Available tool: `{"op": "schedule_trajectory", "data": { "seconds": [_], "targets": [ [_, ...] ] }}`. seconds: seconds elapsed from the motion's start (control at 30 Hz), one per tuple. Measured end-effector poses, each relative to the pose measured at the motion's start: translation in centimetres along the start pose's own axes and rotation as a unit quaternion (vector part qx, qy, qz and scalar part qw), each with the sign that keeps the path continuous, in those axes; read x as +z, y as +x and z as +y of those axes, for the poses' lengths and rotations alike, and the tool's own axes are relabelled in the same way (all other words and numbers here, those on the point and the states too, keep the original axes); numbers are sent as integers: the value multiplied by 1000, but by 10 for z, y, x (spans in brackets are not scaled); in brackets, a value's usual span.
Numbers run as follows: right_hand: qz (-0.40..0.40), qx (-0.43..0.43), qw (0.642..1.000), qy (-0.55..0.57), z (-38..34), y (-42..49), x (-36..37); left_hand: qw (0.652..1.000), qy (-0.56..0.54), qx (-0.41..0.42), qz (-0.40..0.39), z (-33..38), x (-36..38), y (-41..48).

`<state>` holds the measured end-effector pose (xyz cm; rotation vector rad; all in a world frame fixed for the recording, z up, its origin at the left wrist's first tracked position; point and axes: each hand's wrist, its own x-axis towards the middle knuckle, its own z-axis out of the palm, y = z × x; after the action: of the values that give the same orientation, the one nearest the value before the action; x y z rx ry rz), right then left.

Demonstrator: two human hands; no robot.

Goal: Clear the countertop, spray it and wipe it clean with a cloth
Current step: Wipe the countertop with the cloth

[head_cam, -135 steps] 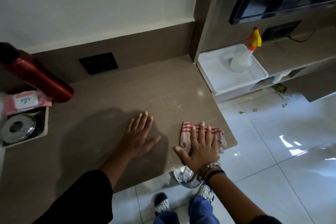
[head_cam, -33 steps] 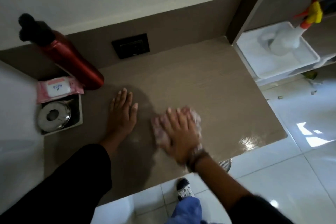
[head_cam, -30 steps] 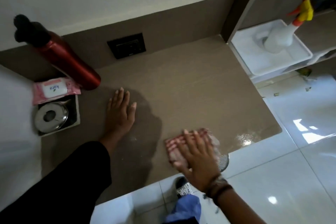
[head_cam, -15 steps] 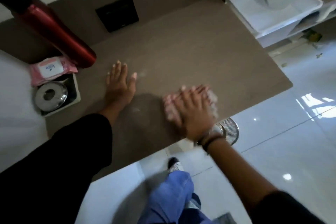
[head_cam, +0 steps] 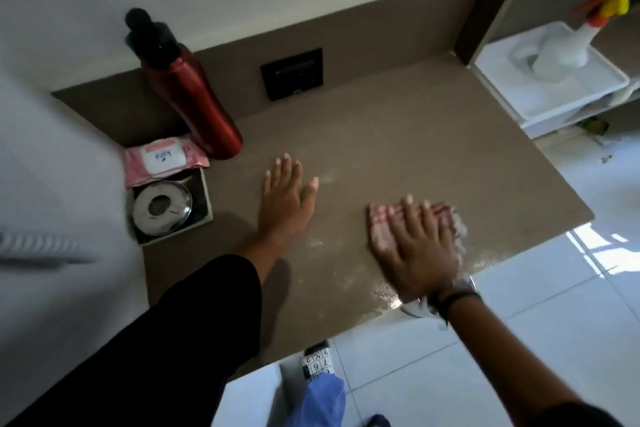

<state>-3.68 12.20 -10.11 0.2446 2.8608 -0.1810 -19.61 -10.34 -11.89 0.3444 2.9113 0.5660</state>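
Observation:
A brown countertop [head_cam: 398, 149] fills the middle of the view. My right hand [head_cam: 419, 250] lies flat on a red-and-white checked cloth [head_cam: 379, 218] near the counter's front right edge, pressing it down; the hand and cloth are motion-blurred. My left hand [head_cam: 285, 198] rests palm down on the counter, fingers spread, holding nothing. A wet sheen shows by the front edge. A spray bottle [head_cam: 568, 45] with a yellow and orange trigger stands in a white tray [head_cam: 595, 87] to the right, off the counter.
A red metal bottle [head_cam: 194, 97] with a black cap stands at the back left. A pink wipes pack [head_cam: 162, 159] and a box holding a steel lid [head_cam: 161, 206] sit at the left. A black socket plate [head_cam: 292, 73] is on the backsplash. White tiled floor lies to the right.
My right hand has kept sliding the cloth back and forth along the counter's front part. My left hand has stayed flat in place. The camera view has shifted.

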Motion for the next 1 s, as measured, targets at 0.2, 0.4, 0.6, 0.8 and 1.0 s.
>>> {"op": "schedule_trajectory", "data": {
  "seconds": [0.2, 0.4, 0.6, 0.8, 1.0],
  "targets": [
    [-46, -41, 998, 0, 33, -76, 14, 996, -47, 79, 14, -57, -15, -120],
    [-60, 43, 997, 12, 21, -7, -11, 998, -8, -45, 41, -77, 3, -228],
    [-64, -31, 997, -17, -47, 37, -22, 996, 20, -82, 41, -70, 1, -229],
    [-116, -240, 963, -29, -15, -83, 9, 994, 12, -75, 73, -70, 2, -228],
    [-90, -7, 994, -66, 31, 53, -37, 994, 7, -78, 75, -71, 7, -227]
  ]
}}
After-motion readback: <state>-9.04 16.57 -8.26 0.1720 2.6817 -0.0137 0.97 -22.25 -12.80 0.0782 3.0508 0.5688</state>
